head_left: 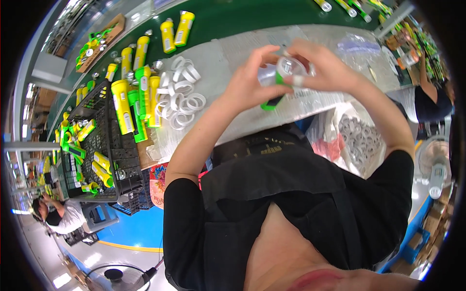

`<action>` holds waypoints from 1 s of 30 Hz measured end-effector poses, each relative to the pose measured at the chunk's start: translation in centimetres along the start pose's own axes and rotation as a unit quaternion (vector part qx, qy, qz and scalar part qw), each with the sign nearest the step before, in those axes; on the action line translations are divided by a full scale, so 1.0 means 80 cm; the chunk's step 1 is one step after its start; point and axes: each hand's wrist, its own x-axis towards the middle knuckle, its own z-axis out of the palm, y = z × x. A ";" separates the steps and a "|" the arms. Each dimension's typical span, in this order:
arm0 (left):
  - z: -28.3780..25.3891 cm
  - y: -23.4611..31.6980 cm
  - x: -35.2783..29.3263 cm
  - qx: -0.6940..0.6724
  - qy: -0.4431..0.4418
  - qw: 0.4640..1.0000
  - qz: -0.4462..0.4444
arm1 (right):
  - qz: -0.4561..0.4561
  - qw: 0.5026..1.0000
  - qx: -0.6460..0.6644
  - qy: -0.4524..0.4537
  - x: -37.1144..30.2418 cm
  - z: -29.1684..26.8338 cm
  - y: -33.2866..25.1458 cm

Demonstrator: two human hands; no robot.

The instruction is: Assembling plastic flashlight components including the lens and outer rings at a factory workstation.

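Observation:
Both my hands are raised together over the workbench, gripping one green flashlight (273, 100). My left hand (250, 80) wraps its body from the left, and the green lower end sticks out below my palm. My right hand (323, 68) pinches the silver-and-clear head end (290, 65) with its fingertips; one finger wears a white tape band. A pile of white plastic rings (180, 92) lies on the grey mat (228, 53) to the left of my hands. My black apron fills the lower view.
Yellow and green flashlights (130, 104) lie across a black crate (99, 140) at left, more on the green belt (218, 17) behind. A clear bag of rings (357, 140) hangs at right beside a fan (437, 165). Other workers sit at the far left and far right.

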 end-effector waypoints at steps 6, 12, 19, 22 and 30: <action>-0.027 0.052 -0.013 -0.533 -0.317 0.738 -0.267 | -0.228 0.970 0.023 0.084 0.010 -0.030 -0.028; -0.042 -0.067 0.058 -0.082 -0.168 0.920 -0.345 | 0.068 0.972 0.072 0.214 0.066 0.103 0.121; -0.175 -0.235 0.118 0.439 0.007 0.873 -0.212 | 0.265 0.887 0.007 0.377 0.187 0.104 0.325; -0.219 -0.270 0.113 0.529 -0.086 0.751 -0.385 | 0.384 0.821 -0.092 0.413 0.174 0.078 0.438; -0.195 -0.265 0.101 0.341 0.021 0.898 -0.277 | 0.192 0.914 -0.180 0.308 0.159 0.084 0.357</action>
